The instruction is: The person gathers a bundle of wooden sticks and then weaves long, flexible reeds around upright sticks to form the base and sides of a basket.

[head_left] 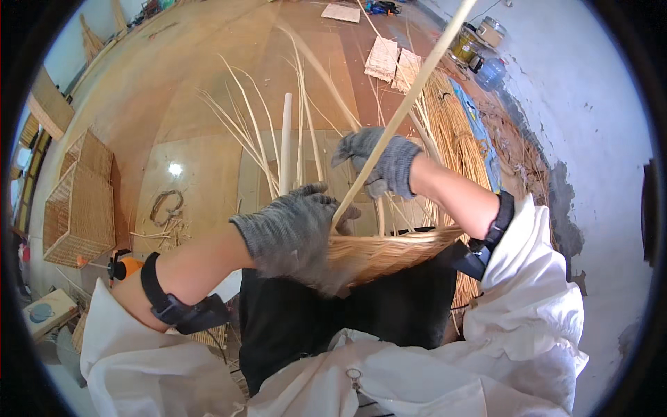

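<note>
A half-woven wicker basket (pixel 389 254) rests across my lap, with pale upright rods rising from its edge. My left hand (pixel 292 226), in a grey knit glove, is closed over the left part of the weave, its lower part smeared by motion. A long pale rod (pixel 410 101) slants up from beside its fingertips toward the upper right. Above the basket's far side, my gloved right hand (pixel 384 163) has its fingers curled around a thinner, blurred rod (pixel 323 73). A thick, blunt pale stick (pixel 286 142) stands upright beyond my left hand.
A finished-looking woven box (pixel 82 198) stands on the floor at left. Bundled rods (pixel 451 139) lie at right along the wall, near flat woven pieces (pixel 382 59) and a blue water jug (pixel 490 74). Scraps and a coiled strand (pixel 167 207) lie on the floor.
</note>
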The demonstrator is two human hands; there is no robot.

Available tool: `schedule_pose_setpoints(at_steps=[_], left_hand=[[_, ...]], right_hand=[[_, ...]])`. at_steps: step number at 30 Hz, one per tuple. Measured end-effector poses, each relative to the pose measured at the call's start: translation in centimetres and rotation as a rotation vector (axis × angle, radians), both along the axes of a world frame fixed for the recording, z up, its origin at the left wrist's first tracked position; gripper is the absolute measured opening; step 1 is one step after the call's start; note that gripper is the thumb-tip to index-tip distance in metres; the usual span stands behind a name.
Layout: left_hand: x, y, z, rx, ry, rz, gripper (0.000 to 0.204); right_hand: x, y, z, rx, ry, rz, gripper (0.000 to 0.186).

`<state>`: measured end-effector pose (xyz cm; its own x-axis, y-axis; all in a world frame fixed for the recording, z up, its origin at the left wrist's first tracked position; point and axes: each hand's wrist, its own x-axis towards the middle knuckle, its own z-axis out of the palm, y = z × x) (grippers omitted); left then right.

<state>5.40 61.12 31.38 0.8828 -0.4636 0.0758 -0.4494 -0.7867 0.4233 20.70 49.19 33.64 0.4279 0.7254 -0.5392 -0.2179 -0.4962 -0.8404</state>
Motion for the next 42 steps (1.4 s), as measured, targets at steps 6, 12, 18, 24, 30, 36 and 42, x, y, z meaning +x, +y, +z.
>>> schedule_pose_setpoints(at_steps=[6, 12, 18, 24, 30, 36, 42], left_hand=[[-0.7, 2.2, -1.4, 0.032, -0.148, -0.032, 0.076], [1.7, -0.9, -0.2, 0.022, 0.001, 0.029, 0.067], [1.8, -0.8, -1.6, 0.007, -0.050, 0.030, 0.070], [1.3, -0.8, -0.3, 0.148, 0.201, 0.115, 0.068], [1.0, -0.1, -1.8, 0.168, 0.159, 0.159, 0.066], [0.5, -0.5, 0.2, 0.075, 0.069, 0.093, 0.075], [2.9, -1.1, 1.0, -0.109, -0.275, -0.011, 0.040]], right_hand=[[-0.3, -3.8, -0.4, 0.378, 0.084, -0.248, 0.025], [7.2, -0.1, -9.7, 0.654, -1.014, 0.723, 0.021], [0.9, 2.7, -4.2, -0.295, -0.204, 0.376, 0.017], [0.6, -2.9, 8.8, 0.361, -0.991, 0.690, 0.039], [-3.2, -6.7, 10.4, 0.438, -0.490, 0.115, 0.033], [-7.6, -17.1, -4.9, 0.913, 0.059, -0.731, 0.026], [-7.8, -17.5, -7.0, 0.942, 0.141, -0.700, 0.018]])
